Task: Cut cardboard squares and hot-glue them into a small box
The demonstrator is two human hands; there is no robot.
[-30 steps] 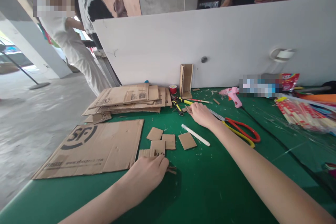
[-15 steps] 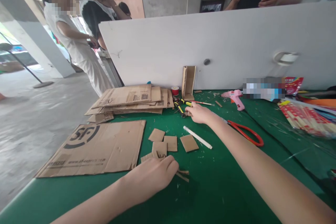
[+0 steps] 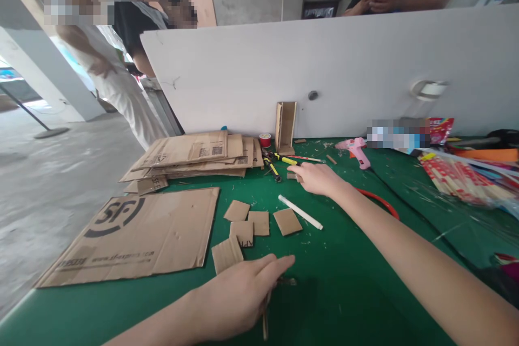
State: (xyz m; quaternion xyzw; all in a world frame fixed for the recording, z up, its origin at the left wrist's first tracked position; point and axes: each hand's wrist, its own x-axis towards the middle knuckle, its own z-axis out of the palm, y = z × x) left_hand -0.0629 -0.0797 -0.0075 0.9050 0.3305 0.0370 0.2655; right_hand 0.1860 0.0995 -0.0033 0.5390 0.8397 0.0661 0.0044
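At far left, a large printed cardboard sheet (image 3: 130, 238) lies flat on the green table (image 3: 324, 292), with a cardboard stack (image 3: 190, 154) behind it. The left hand (image 3: 241, 294) is at near centre, palm down, fingers partly extended. Narrow brown strips (image 3: 265, 324) protrude from beneath, one towards the near edge, another to the right; the hand covers the remainder, so its grip cannot be determined. Five brown cardboard squares (image 3: 258, 223) lie beyond, one lettered. Yellow-handled pliers (image 3: 272, 169) lie behind, near an upright cardboard channel (image 3: 286, 125). A white marker (image 3: 300, 212) lies just beside the rightmost square. The right hand (image 3: 318, 178) is loosely curled, fingertips at a small cardboard piece (image 3: 291, 175); whether it is grasped cannot be determined. The right forearm partly hides a red loop (image 3: 383, 203). Further right lie a pink glue gun (image 3: 357, 151) and packets (image 3: 450, 175).
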